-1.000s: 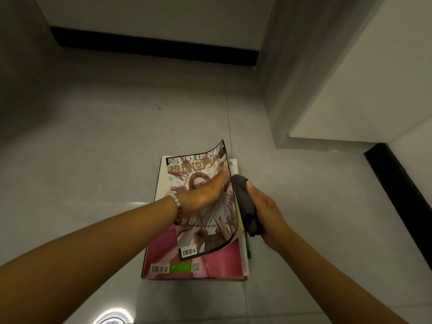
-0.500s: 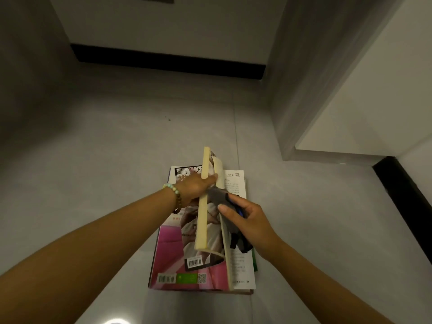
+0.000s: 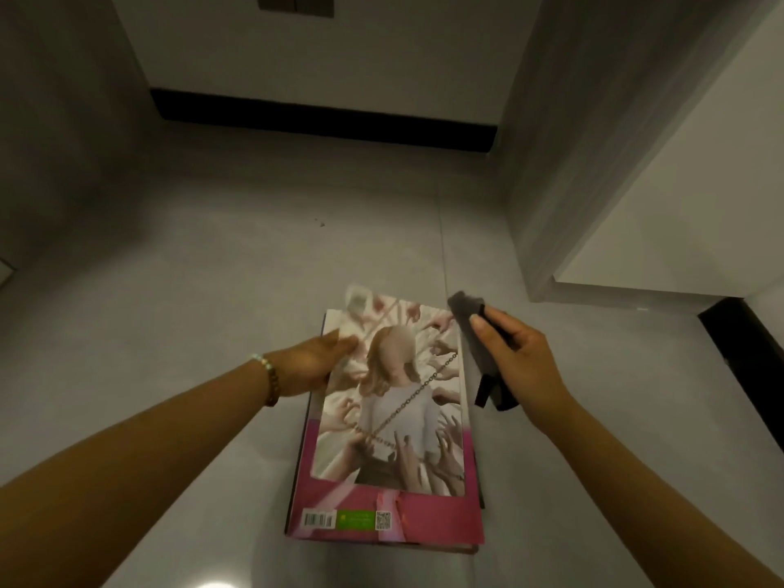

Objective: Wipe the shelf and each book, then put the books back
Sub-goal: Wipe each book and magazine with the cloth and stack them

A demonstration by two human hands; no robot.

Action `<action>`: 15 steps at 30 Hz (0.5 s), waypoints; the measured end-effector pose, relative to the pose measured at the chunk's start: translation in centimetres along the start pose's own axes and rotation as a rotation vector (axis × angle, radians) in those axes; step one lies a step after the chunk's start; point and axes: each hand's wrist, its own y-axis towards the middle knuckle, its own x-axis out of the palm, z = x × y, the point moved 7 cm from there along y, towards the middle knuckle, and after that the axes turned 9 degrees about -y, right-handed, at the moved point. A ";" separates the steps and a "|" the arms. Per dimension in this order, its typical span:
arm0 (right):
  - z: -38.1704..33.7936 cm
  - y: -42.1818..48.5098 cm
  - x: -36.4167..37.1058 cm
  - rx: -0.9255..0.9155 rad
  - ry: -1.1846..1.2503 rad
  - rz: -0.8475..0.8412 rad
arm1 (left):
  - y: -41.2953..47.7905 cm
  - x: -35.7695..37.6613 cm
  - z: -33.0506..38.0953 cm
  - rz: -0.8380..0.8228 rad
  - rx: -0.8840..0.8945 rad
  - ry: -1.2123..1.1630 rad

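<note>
Holding the glossy soft-cover book (image 3: 394, 401), the one with a woman in a white top ringed by reaching hands on its cover, by its left edge near the top with my left hand (image 3: 309, 367). My thumb is on the cover and my fingers are tucked under where I can't see them. It sits flat over a pink-covered book (image 3: 424, 519) with a barcode, a green label and a QR code along its near edge, and that one's lying on the pale grey tiled floor (image 3: 212, 290). Can't tell if the top one is resting on it or lifted just clear. My right hand (image 3: 517, 358) is wrapped round a dark grey cloth (image 3: 464, 305), just beside the top book's far right corner, not clearly touching it. Beaded bracelet (image 3: 269, 377) on my left wrist. White cabinet (image 3: 679, 184) stands off to the right, black skirting board (image 3: 322, 116) along the far wall.
</note>
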 end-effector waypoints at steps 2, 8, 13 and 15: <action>1.7 0.4 1.5 -0.008 -0.082 -0.052 | 0.1 -1.9 -2.4 0.064 -0.074 -0.029; 5.5 4.5 4.9 -0.096 -0.347 -0.082 | 0.8 -2.2 -3.3 0.063 -0.077 -0.221; 6.2 5.7 9.8 -0.104 -0.513 -0.079 | 1.1 -2.2 -3.6 0.058 -0.068 -0.240; 4.6 4.8 13.9 -0.131 -0.436 -0.211 | 1.2 -2.2 -3.7 0.048 -0.076 -0.262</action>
